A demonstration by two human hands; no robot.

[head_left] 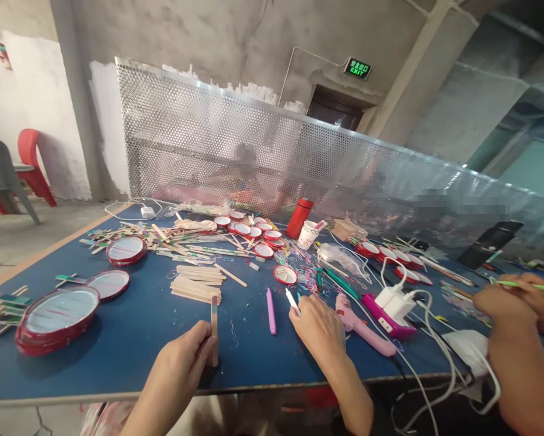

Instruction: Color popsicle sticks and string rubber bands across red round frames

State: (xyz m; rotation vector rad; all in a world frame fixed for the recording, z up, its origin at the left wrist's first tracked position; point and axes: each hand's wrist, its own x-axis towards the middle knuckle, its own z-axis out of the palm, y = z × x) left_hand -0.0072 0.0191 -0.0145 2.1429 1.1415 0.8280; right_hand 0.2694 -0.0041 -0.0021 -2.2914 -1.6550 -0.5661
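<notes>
My left hand [187,354] pinches a wooden craft stick [214,339] upright above the blue table, with a coloured band near its top end. My right hand [317,324] is closed around a white marker [292,300], whose end sticks out past the fingertips. A bit of teal shows beside it, partly hidden by the fingers. To the left of that hand lies a purple marker [271,310]. Beyond my left hand is a stack of plain craft sticks [196,283]. A pink glue gun [362,327] rests just right of my right hand.
Red-rimmed round discs [63,312] are stacked at left, with coloured sticks [131,233] behind. A red bottle [299,218] and paper cup [308,235] stand at the back. Right are a purple power strip [387,318], white cables and another person's hands [517,297]. Perforated metal [253,151] borders the table.
</notes>
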